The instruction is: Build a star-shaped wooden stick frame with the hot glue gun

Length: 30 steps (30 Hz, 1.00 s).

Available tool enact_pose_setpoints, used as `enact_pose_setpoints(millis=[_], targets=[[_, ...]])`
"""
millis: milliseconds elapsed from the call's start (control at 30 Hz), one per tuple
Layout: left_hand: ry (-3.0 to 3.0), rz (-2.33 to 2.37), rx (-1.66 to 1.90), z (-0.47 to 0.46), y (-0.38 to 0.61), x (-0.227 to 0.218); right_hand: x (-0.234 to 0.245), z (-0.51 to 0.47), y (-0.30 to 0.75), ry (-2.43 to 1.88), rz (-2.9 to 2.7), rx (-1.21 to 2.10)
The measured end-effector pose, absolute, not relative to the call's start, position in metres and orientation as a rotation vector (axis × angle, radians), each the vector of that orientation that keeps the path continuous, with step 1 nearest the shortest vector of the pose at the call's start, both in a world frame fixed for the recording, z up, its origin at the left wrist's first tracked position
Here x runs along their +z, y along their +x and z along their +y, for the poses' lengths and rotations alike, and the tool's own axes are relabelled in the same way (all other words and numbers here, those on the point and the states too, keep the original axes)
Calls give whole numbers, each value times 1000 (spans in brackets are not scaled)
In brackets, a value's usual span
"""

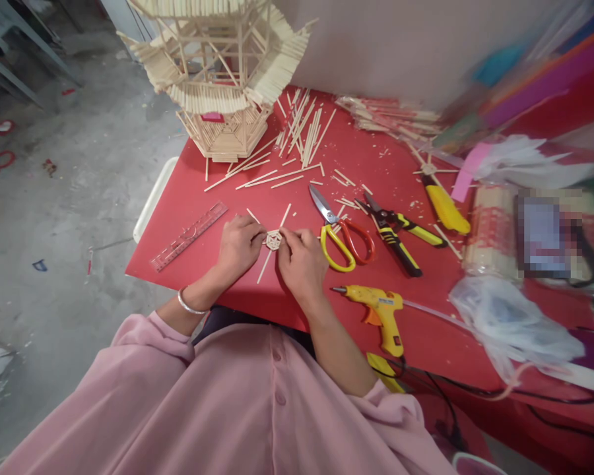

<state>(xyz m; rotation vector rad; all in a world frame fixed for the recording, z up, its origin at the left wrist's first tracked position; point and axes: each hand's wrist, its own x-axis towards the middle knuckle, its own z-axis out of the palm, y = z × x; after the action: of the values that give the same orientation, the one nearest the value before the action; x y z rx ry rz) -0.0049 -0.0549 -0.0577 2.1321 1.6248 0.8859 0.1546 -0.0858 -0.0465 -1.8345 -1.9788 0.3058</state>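
Observation:
Between my two hands, low over the red table (212, 257), is a small hexagonal piece made of thin wooden sticks (274, 240), with longer sticks poking out of it. My left hand (240, 245) pinches its left side, a silver bangle on that wrist. From the right, my right hand (301, 264) pinches the opposite side with curled fingers. A clear ruler (189, 236) lies to the left of my left hand. Close to my right hand are scissors (339, 231) with red and yellow handles, and a yellow glue gun (381, 310) pointing left.
A tall wooden-stick pagoda model (222, 86) stands at the back left. Loose sticks (307, 132) are scattered beside it. Black-and-yellow cutters (393, 231), a yellow utility knife (445, 204), bundled sticks (490, 224), a phone (544, 237) and a plastic bag (509, 323) lie to the right.

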Motion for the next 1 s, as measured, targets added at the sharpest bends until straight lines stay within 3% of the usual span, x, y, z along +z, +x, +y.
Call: enact_pose_setpoints(millis=[1000], targets=[[2151,1638,898,-54,-5,-60,-45,-86,152,-1846,-2028,274]])
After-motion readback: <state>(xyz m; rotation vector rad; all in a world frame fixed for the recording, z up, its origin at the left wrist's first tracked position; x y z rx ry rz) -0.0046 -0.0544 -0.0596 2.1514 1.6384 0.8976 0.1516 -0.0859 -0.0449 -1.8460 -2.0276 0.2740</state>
